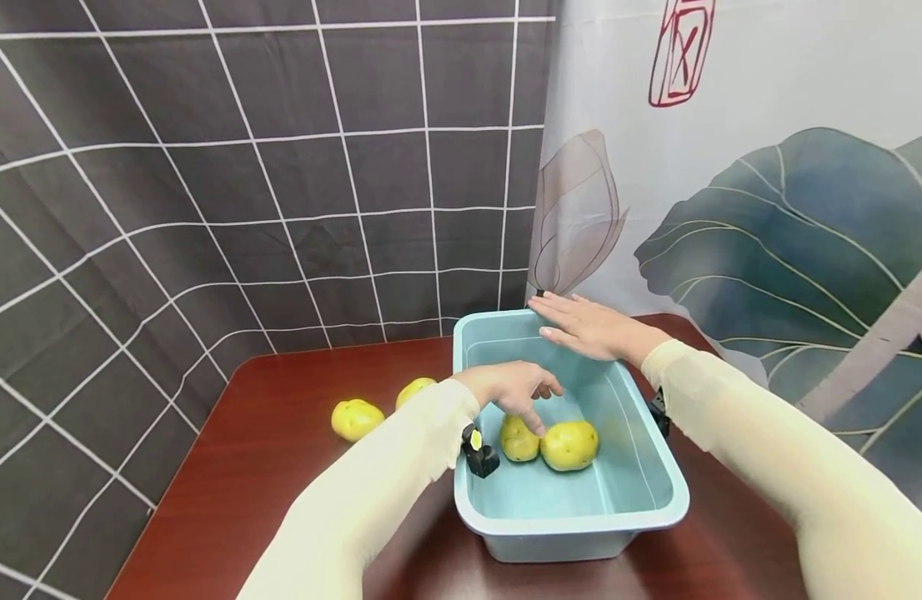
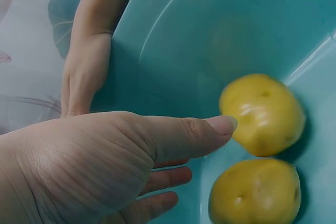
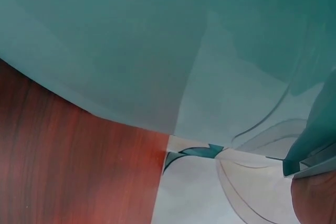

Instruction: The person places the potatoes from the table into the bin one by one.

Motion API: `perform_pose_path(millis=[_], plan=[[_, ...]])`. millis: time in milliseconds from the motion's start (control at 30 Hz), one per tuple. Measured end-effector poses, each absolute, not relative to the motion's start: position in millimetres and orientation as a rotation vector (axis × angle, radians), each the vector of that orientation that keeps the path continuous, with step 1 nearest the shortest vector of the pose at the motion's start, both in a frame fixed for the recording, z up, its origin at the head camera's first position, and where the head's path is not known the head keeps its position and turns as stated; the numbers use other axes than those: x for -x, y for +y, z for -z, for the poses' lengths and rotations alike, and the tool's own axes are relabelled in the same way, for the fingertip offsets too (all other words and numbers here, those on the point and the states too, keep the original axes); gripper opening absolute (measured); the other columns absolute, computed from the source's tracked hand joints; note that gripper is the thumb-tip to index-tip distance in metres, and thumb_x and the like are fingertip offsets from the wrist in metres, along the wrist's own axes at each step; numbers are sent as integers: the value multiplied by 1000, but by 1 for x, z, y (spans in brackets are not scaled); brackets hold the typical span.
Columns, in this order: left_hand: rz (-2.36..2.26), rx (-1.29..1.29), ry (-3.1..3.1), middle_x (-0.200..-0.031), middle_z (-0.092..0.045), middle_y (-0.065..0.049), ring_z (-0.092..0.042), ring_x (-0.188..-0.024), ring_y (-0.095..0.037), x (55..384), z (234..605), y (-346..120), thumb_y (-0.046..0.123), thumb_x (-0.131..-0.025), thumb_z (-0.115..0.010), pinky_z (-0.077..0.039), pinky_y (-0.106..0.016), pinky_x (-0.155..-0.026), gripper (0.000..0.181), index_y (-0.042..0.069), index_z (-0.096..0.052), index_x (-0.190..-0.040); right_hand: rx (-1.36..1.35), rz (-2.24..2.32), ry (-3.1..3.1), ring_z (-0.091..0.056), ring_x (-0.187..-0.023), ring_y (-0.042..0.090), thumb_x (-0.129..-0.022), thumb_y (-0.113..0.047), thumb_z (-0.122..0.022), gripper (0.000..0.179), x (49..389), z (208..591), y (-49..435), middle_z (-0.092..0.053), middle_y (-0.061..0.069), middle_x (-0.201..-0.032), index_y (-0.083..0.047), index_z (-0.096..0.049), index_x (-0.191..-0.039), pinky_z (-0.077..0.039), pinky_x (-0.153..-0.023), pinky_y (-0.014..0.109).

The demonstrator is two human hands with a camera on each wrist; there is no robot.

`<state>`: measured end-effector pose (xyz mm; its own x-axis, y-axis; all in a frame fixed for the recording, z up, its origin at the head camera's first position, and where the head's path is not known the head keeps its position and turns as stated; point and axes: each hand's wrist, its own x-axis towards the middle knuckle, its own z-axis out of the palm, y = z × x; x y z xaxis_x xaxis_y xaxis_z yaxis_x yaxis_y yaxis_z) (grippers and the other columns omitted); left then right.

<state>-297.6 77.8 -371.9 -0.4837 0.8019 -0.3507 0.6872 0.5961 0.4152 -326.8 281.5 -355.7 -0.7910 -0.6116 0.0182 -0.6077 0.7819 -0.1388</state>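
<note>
Two yellow potatoes lie side by side on the floor of a light blue plastic basin; the right one (image 1: 569, 446) and the left one (image 1: 518, 440) both show in the head view. Over them hovers my left hand (image 1: 515, 390), fingers loosely spread and holding nothing. In the left wrist view its thumb (image 2: 207, 131) overlaps the edge of a potato (image 2: 262, 114); whether they touch I cannot tell. My right hand (image 1: 592, 327) rests with straight fingers on the basin's far right rim. Only a bit of that hand (image 3: 317, 198) appears in the right wrist view.
Left of the basin (image 1: 573, 525), two more potatoes are on the reddish-brown table (image 1: 228, 500): one fully visible (image 1: 358, 419), another (image 1: 413, 390) partly behind my left forearm. A dark gridded cloth (image 1: 281, 183) and a white printed curtain (image 1: 603, 75) hang behind the table.
</note>
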Motion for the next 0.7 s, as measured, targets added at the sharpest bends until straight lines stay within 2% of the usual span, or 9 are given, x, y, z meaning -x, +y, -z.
perform_pose_path(millis=[167,433,700], plan=[[-324,-1201,2311,-128,-61,0,-54,-117,-10,298,369,76,31,-76,-83,-41,-25,-99,70,16,-52,-137,1014,232,2944,-8,-147,23,-102,-53,-29,63,329,356,281,-17,3,-159,-22,-16,-155,-7,-114,53],[-373,-1193,2299,-129,-60,-2,-54,-118,-13,300,364,76,28,-77,-82,-42,-25,-98,70,14,-51,-138,1017,246,2970,-11,-146,21,-102,-50,-30,61,330,351,280,-19,0,-159,-22,-19,-155,-8,-115,53],[-396,-1185,2277,-130,-60,-3,-55,-119,-14,298,366,75,26,-78,-82,-42,-24,-98,68,13,-51,-138,1005,224,2952,-12,-146,24,-102,-51,-29,62,327,354,279,-19,4,-159,-21,-18,-155,-9,-114,54]])
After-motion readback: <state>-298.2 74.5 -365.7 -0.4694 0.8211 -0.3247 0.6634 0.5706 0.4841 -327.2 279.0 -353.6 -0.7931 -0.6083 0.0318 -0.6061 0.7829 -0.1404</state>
